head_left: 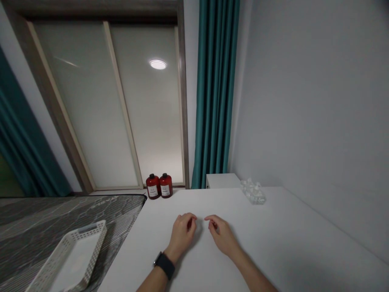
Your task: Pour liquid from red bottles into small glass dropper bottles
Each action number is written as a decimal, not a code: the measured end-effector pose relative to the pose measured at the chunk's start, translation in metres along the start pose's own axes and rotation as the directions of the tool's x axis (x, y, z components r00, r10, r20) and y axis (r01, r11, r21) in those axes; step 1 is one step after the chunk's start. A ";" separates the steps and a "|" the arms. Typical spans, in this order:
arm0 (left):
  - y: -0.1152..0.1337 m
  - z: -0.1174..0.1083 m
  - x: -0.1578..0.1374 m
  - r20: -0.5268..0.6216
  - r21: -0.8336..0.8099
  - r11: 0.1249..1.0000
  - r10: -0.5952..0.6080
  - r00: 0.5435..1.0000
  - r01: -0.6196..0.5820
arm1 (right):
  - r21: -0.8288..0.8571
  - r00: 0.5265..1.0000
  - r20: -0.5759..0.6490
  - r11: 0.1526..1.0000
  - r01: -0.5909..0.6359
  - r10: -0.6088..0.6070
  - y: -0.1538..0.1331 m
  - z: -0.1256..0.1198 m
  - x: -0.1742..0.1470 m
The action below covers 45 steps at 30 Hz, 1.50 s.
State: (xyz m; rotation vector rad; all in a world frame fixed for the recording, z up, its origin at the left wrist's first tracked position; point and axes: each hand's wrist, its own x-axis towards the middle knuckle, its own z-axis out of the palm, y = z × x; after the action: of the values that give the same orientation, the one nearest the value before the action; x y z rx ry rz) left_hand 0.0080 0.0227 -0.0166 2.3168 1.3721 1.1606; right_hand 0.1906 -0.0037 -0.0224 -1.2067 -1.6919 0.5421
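Over the white table [264,251], my left hand [183,230] and my right hand [222,235] face each other with a small gap between them. My left hand has loosely curled fingers, a gap shows between thumb and index finger, and nothing is visible in it. A dark watch is on that wrist. The right index finger points toward the left hand, its thumb apart, and it too holds nothing I can see. Nearest to the left hand are two red bottles [159,185] with black caps and white labels, at the table's far left corner.
A crumpled clear plastic bag [253,192] lies at the far right, near the wall. Left of the table, a white perforated basket [96,249] rests on a grey patterned surface [121,213]. Behind are a white cabinet [223,180], a teal curtain [216,101] and frosted sliding doors [148,121].
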 end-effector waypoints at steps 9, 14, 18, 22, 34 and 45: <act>0.005 -0.001 0.000 0.021 0.001 1.000 0.011 1.000 -0.011 | 0.006 0.995 0.067 0.998 0.070 -0.070 -0.004 -0.001 -0.001; 0.007 0.000 0.000 0.042 0.003 1.000 0.027 0.999 -0.028 | 0.003 0.990 0.107 0.995 0.097 -0.096 -0.007 -0.003 -0.001; 0.008 0.000 0.001 0.049 0.005 0.999 0.042 0.998 -0.042 | 0.004 0.986 0.136 0.996 0.094 -0.093 -0.008 -0.003 -0.002; 0.010 0.000 -0.001 0.056 0.015 0.998 0.056 0.997 -0.056 | 0.014 0.983 0.165 0.996 0.083 -0.084 -0.008 -0.003 -0.002; 0.012 0.000 -0.003 0.082 0.035 0.997 0.073 0.994 -0.076 | 0.018 0.987 0.146 0.998 0.065 -0.067 -0.007 -0.004 -0.003; 0.015 -0.004 -0.002 0.119 0.018 0.996 0.082 0.989 -0.084 | -0.023 0.987 0.155 0.999 0.044 -0.040 -0.011 -0.001 -0.005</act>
State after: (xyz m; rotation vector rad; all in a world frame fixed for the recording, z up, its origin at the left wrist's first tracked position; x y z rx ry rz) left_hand 0.0144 0.0117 -0.0070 2.4373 1.2652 1.0159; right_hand 0.1869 -0.0126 -0.0154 -1.1695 -1.8567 0.6025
